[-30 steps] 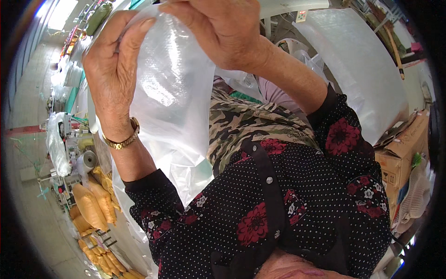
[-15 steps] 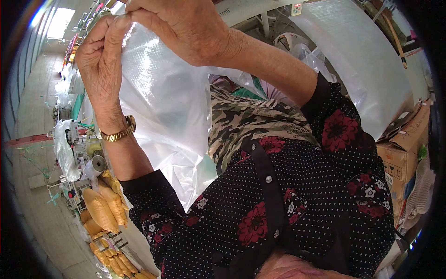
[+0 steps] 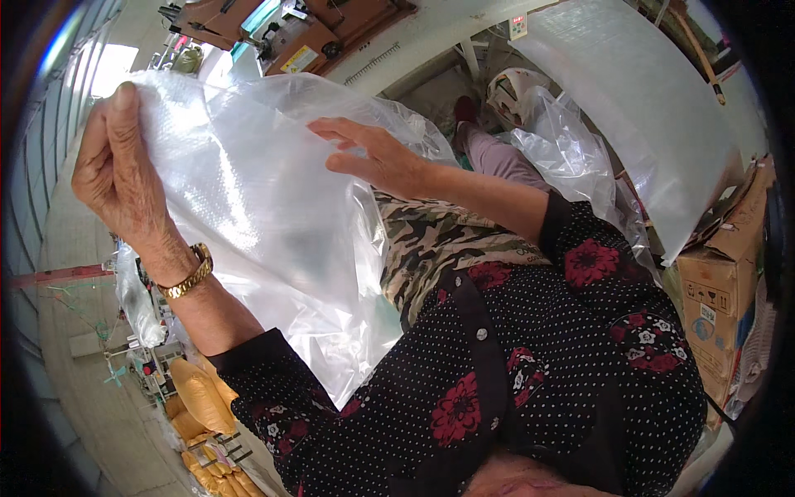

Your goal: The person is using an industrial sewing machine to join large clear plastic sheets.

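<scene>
A large clear plastic sheet (image 3: 257,186) with a fine dotted texture hangs in front of me and drapes down toward my lap. At its upper left corner, my left hand (image 3: 124,170) is closed, pinching the edge between thumb and fingers. A gold watch (image 3: 189,273) sits on that wrist. My right hand (image 3: 377,157) lies over the right part of the sheet, its fingers stretched and apart, gripping nothing. Whether its fingertips touch the plastic I cannot tell. The lower part of the sheet is creased and shiny.
A brown-topped machine (image 3: 306,37) stands beyond the sheet. On the right are a wide plastic-covered surface (image 3: 629,108), loose clear plastic (image 3: 563,141) and a cardboard box (image 3: 712,290). Yellow filled bags (image 3: 201,396) lie at lower left. A camouflage apron (image 3: 439,236) covers my lap.
My hands, together at the sheet's top edge before, have parted. The left moved left with the corner; the right let go and came down over the sheet, which is now spread wider.
</scene>
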{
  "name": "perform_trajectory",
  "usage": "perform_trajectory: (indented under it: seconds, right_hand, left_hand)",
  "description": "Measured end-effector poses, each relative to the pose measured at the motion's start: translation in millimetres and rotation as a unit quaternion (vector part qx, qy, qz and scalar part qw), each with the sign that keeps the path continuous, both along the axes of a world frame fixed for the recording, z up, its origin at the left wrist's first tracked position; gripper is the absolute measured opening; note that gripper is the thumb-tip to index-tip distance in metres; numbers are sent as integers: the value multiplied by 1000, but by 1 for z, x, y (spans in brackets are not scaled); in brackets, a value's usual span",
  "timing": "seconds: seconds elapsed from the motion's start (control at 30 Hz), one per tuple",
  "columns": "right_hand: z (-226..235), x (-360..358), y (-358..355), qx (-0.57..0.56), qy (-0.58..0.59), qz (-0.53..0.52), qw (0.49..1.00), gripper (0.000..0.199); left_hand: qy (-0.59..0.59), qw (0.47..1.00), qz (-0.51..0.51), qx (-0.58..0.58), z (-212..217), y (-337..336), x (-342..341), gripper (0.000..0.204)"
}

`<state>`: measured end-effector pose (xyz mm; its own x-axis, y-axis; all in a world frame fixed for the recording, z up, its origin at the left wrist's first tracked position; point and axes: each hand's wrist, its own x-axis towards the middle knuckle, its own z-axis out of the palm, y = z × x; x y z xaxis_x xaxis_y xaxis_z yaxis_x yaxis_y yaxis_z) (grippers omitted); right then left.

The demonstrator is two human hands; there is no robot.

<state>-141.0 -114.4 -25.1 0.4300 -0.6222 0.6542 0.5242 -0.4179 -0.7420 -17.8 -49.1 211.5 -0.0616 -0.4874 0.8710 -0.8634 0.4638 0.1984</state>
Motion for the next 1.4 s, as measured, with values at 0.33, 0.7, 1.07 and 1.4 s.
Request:
perform_trajectory:
  seconds: [0.33,0.7,1.07,1.4]
  right_hand:
    - [13,-15,19,80,-7,163,983,25]
    - [51,-45,17,-18,86,-181,980,44]
    - [80,-66,0,-51,167,-138,975,72]
    - [144,-97,-23,-13,145,147,978,72]
  left_hand:
    - [-49,992,76,-88,36,0,18,23]
    - [-140,963,97,-208,54,11,22,28]
    - [-163,961,60,-216,58,5,25,34]
    - [-121,965,58,-223,42,5,2,42]
